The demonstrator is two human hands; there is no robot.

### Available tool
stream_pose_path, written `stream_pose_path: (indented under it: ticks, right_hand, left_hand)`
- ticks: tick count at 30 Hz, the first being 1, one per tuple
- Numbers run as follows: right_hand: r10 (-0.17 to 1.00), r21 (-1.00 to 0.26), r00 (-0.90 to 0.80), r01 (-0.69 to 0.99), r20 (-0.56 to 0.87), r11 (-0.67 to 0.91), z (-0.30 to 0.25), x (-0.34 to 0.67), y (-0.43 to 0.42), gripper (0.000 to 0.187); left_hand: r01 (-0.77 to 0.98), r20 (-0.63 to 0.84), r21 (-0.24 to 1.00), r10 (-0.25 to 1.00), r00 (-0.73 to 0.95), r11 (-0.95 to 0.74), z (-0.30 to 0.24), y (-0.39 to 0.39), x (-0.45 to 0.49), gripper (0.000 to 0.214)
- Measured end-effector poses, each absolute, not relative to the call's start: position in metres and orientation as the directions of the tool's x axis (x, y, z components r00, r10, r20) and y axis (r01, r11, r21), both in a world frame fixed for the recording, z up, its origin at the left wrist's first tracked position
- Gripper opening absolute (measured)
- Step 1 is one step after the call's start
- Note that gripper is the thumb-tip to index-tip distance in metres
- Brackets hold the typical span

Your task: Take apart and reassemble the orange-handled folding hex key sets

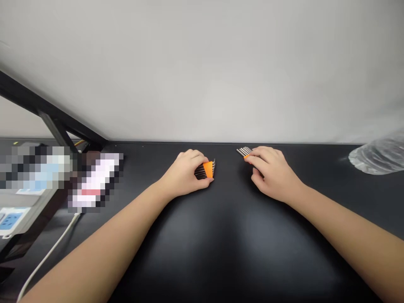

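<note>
My left hand (189, 173) grips a hex key set (208, 169) between thumb and fingers. Its orange holder faces right, with several dark rods running back toward the palm and short bent ends past the orange. To the right and a little farther back, my right hand (272, 171) has its fingertips on a second set of metal rods in an orange holder (244, 151), whose silvery ends point toward the wall. The palm and fingers cover most of that set. A gap of black table (230, 202) lies between the two hands.
A phone (96, 180), blurred out, lies at the left with a white cable (50, 251) plugged in. Beyond it are a power strip (11, 221) and a black metal frame (57, 107). Clear plastic wrap (375, 155) sits at the right, and a pale wall (208, 71) closes off the back.
</note>
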State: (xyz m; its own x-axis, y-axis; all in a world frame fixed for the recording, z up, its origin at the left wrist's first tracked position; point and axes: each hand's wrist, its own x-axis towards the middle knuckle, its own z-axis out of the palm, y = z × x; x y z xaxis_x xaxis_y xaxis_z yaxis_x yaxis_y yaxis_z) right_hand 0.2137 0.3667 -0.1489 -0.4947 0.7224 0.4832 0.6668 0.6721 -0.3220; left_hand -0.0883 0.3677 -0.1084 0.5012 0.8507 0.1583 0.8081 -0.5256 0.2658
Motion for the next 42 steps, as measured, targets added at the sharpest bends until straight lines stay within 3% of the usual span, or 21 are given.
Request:
stream_pose_path:
  ticks: [2, 3, 5, 8, 11, 15, 19, 23, 27, 35, 39, 42]
  right_hand:
    - [0.8, -0.614, -0.392, 0.512, 0.455, 0.6, -0.143, 0.203, 0.355, 0.033]
    - [0.849, -0.777, -0.376, 0.374, 0.371, 0.506, -0.14, 0.198, 0.349, 0.037]
    - [0.886, -0.981, -0.453, 0.108, 0.098, 0.163, -0.133, 0.187, 0.335, 0.036]
    - [0.751, -0.928, -0.625, -0.11, -0.214, -0.356, -0.124, 0.174, 0.314, 0.033]
    - [0.73, -0.785, -0.606, -0.264, -0.317, -0.56, -0.117, 0.162, 0.293, 0.034]
    - [0.82, -0.76, -0.414, -0.353, -0.396, -0.546, -0.114, 0.141, 0.276, 0.032]
    - [0.869, -0.74, -0.297, -0.458, -0.396, -0.493, -0.117, 0.125, 0.271, 0.029]
    - [0.91, -0.747, -0.285, -0.523, -0.3, -0.41, -0.127, 0.12, 0.276, 0.039]
    - [0.909, -0.737, -0.311, -0.538, -0.277, -0.409, -0.132, 0.124, 0.282, 0.038]
    - [0.907, -0.671, -0.293, -0.609, -0.304, -0.422, -0.127, 0.143, 0.302, 0.042]
    - [0.903, -0.832, -0.389, -0.429, -0.182, -0.352, -0.124, 0.159, 0.321, 0.04]
    - [0.878, -0.999, -0.479, -0.04, -0.014, -0.037, -0.122, 0.176, 0.331, 0.031]
  left_hand:
    - [0.769, 0.157, 0.304, 0.826, 0.542, -0.563, -0.103, 0.351, -0.073, 0.04]
    - [0.746, 0.155, 0.319, 0.809, 0.567, -0.584, -0.098, 0.341, -0.064, 0.04]
    - [0.712, 0.174, 0.316, 0.776, 0.607, -0.627, -0.088, 0.319, -0.049, 0.039]
    - [0.693, 0.228, 0.318, 0.762, 0.606, -0.647, -0.072, 0.294, -0.036, 0.035]
    - [0.684, 0.219, 0.31, 0.749, 0.625, -0.661, -0.066, 0.281, -0.034, 0.03]
    - [0.686, 0.265, 0.305, 0.75, 0.606, -0.661, -0.079, 0.274, -0.037, 0.027]
    - [0.681, 0.307, 0.417, 0.798, 0.518, -0.602, -0.095, 0.271, -0.039, 0.035]
    - [0.651, 0.298, 0.535, 0.841, 0.452, -0.539, -0.103, 0.273, -0.041, 0.035]
    - [0.612, 0.377, 0.529, 0.809, 0.451, -0.588, -0.107, 0.283, -0.045, 0.033]
    - [0.584, 0.351, 0.561, 0.807, 0.474, -0.587, -0.111, 0.298, -0.059, 0.034]
    - [0.685, 0.334, 0.389, 0.787, 0.519, -0.617, -0.103, 0.307, -0.073, 0.034]
    - [0.785, 0.255, 0.262, 0.825, 0.505, -0.561, -0.096, 0.311, -0.079, 0.033]
